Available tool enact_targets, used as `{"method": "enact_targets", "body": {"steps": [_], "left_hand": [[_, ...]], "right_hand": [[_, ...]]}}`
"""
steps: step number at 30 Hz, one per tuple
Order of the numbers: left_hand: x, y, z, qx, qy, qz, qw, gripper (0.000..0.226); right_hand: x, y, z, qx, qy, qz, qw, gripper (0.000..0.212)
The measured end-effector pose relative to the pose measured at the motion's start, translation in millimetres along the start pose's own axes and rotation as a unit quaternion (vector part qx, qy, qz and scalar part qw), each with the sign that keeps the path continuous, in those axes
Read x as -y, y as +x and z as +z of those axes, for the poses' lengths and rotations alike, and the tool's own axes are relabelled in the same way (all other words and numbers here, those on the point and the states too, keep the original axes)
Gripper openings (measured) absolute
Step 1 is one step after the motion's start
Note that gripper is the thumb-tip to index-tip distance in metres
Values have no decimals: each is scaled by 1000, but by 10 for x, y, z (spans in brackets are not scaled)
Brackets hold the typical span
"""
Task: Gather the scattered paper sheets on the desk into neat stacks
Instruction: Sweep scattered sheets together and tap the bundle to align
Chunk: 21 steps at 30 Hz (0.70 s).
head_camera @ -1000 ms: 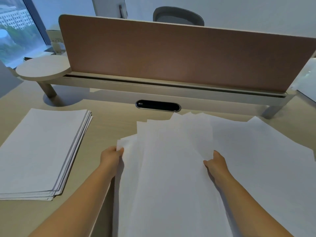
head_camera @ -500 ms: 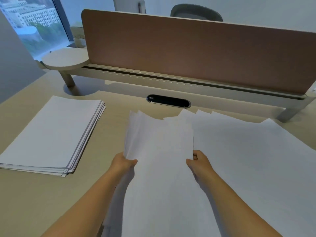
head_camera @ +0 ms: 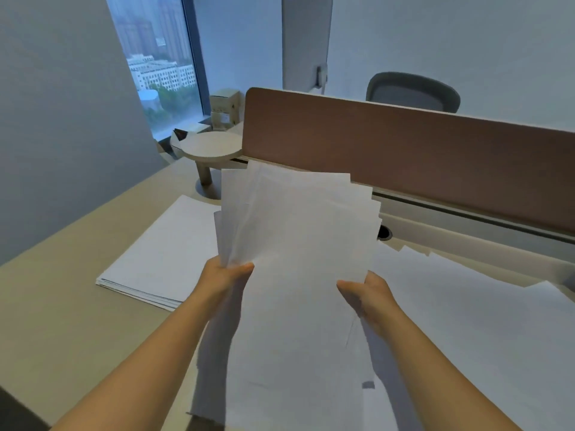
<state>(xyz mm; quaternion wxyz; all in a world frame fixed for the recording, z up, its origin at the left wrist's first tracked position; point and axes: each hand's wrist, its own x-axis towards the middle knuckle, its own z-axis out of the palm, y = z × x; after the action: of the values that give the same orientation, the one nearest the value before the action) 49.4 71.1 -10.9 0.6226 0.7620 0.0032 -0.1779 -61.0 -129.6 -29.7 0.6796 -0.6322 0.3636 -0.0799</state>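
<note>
I hold a bundle of white paper sheets (head_camera: 298,231) raised above the desk, its top edges fanned and uneven. My left hand (head_camera: 225,275) grips the bundle's left edge, thumb on top. My right hand (head_camera: 367,292) grips the right edge. A squared stack of white paper (head_camera: 161,253) lies flat on the desk to the left. More loose sheets (head_camera: 466,321) lie spread over the desk at the right and under the raised bundle.
A brown divider panel (head_camera: 404,144) runs along the desk's back, with a cable slot (head_camera: 384,233) below it. A round shelf on a post (head_camera: 211,147) stands at the back left. A grey chair back (head_camera: 412,91) shows beyond the panel. Bare desk surface (head_camera: 62,306) lies at left.
Both hands have closed on the sides of the sheets and lifted them off the desk into a tilted bundle. My view has swung up and to the left.
</note>
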Motion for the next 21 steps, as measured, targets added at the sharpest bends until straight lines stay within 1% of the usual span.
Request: {"method": "enact_targets", "body": {"steps": [2, 6, 9, 11, 13, 16, 18, 21], "left_hand": [[-203, -30, -26, -4, -22, 22, 999, 42], [-596, -74, -49, -10, -54, 77, 995, 45], [-808, -125, -43, 0, -76, 105, 992, 45], [-887, -158, -39, 21, -94, 111, 989, 49], [-909, -186, -36, 52, -101, 119, 986, 52], [-838, -183, -47, 83, -98, 120, 984, 55], [-739, -154, -45, 89, -87, 117, 985, 51], [-578, -114, -23, 83, -64, 101, 989, 38]], "right_hand": [[219, -82, 30, -26, 26, -33, 999, 34], [664, -228, 0, -41, 34, -98, 994, 37], [884, -274, -19, -48, 56, -115, 991, 33], [995, -330, -39, -48, 73, -121, 989, 32], [1044, -358, -79, -38, 77, -128, 988, 35], [995, -362, -128, -29, 62, -134, 989, 45], [902, -336, -160, -18, 45, -122, 991, 48], [764, -278, -191, 2, 23, -97, 995, 49]]}}
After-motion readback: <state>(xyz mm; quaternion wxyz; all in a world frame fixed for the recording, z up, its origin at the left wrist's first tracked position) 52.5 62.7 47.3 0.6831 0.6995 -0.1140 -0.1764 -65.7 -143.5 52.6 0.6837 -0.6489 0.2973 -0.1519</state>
